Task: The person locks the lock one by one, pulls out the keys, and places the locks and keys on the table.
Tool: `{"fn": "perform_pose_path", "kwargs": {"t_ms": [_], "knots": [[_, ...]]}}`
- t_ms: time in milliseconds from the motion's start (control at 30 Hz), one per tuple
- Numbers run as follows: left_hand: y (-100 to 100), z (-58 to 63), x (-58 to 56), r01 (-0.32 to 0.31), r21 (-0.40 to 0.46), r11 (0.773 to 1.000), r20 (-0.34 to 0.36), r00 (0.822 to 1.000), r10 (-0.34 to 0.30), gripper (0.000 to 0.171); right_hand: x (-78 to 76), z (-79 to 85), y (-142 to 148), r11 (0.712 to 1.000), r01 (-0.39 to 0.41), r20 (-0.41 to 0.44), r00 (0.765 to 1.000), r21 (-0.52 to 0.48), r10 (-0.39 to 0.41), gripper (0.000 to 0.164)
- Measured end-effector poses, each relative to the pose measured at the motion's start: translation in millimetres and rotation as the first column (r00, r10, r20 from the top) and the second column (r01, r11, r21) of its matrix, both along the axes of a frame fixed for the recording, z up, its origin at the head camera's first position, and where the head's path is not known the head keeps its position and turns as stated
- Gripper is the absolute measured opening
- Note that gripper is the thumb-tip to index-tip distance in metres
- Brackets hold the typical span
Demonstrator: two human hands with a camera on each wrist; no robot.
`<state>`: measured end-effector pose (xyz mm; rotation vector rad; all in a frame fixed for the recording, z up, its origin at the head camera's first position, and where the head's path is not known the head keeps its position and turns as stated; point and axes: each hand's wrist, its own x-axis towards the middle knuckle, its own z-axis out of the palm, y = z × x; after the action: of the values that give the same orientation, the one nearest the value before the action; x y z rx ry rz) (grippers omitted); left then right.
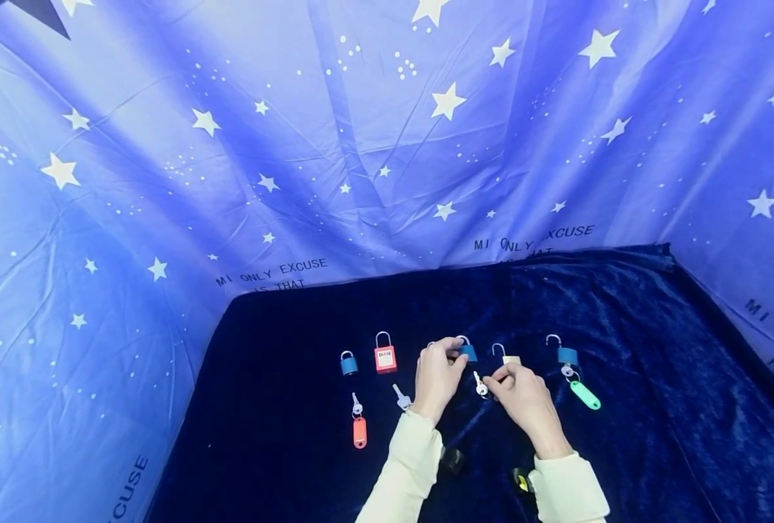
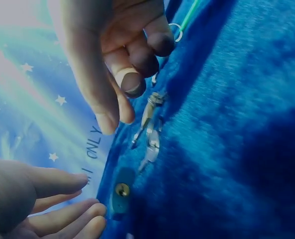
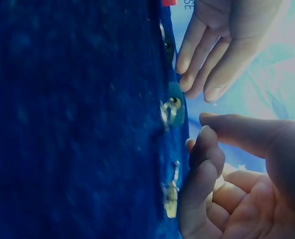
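Observation:
In the head view my left hand (image 1: 436, 376) is at a blue padlock (image 1: 468, 353); I cannot tell if it touches. Straight fingers show on that hand in the left wrist view, beside the padlock's keyhole face (image 2: 121, 191). Loosely curled, my right hand (image 1: 524, 401) has its fingertips close to a pair of silver keys (image 1: 481, 386) lying before the blue padlock. Nothing shows between the right thumb and index finger in the right wrist view. A brass padlock (image 1: 511, 359) with a raised shackle is partly hidden behind the right hand. Another shackle is mostly covered by my left hand.
Leftward are a small blue padlock (image 1: 349, 365), a red padlock (image 1: 385, 359), a key with a red tag (image 1: 359, 432) and another key (image 1: 401, 397). At right, an unlatched blue padlock (image 1: 567, 356) has keys and a green tag (image 1: 586, 396). Dark velvet cloth (image 1: 282, 349) lies beneath.

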<state>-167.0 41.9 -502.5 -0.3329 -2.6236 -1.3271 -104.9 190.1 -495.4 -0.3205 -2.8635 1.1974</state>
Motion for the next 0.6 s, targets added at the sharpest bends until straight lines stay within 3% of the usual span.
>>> {"fn": "perform_pose_path", "kwargs": {"t_ms": [200,433,600], "knots": [[7.7,6.8,-4.2,0.038,0.018,0.999,-0.031,0.999,-0.037,0.027,0.9,9.2,11.9,1.0,0.027,-0.03,0.999,0.009,-0.027,0.023],[21.2,14.1,-5.5,0.072,0.007,0.997,-0.013,0.997,-0.072,0.027,-3.6,16.6,25.3,1.0,0.001,-0.048,0.999,-0.002,-0.001,0.025],[29.2,15.9,-3.4,0.12,0.048,0.992,-0.012,0.993,-0.119,0.027,-6.2,15.9,34.5,1.0,-0.001,-0.067,0.998,0.021,0.002,0.023]]}}
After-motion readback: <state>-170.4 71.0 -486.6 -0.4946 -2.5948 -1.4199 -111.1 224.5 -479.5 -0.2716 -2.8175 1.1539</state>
